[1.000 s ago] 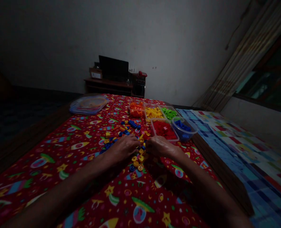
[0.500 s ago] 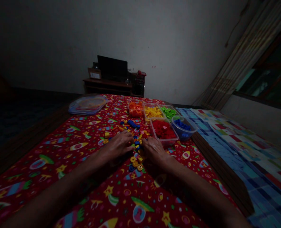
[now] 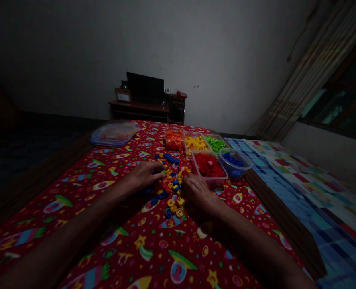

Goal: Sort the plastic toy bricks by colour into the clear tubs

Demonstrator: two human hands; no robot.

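At the centre of the frame, a loose heap of toy building bricks (image 3: 175, 182), mostly yellow and blue, lies on the red patterned tablecloth (image 3: 153, 253), spread thin, perhaps so single pieces show. Round wheel-like pieces (image 3: 179, 212) sit at its lower edge. The left hand (image 3: 144, 175) flanks the heap on its left, thumb and fingers curved toward a small light-green piece (image 3: 163, 172); whether they grip it, I cannot tell. The right hand (image 3: 196, 188) bends down at the heap's right edge, its fingertips hidden, so its grip cannot be told either. Right of centre, tubs of red (image 3: 215, 182), orange, yellow and green bricks and a round bowl of blue ones (image 3: 241, 175) cluster by colour, seemingly for easy reach. Stacked lids (image 3: 114, 134) lie upper left of centre, likely out of the way.
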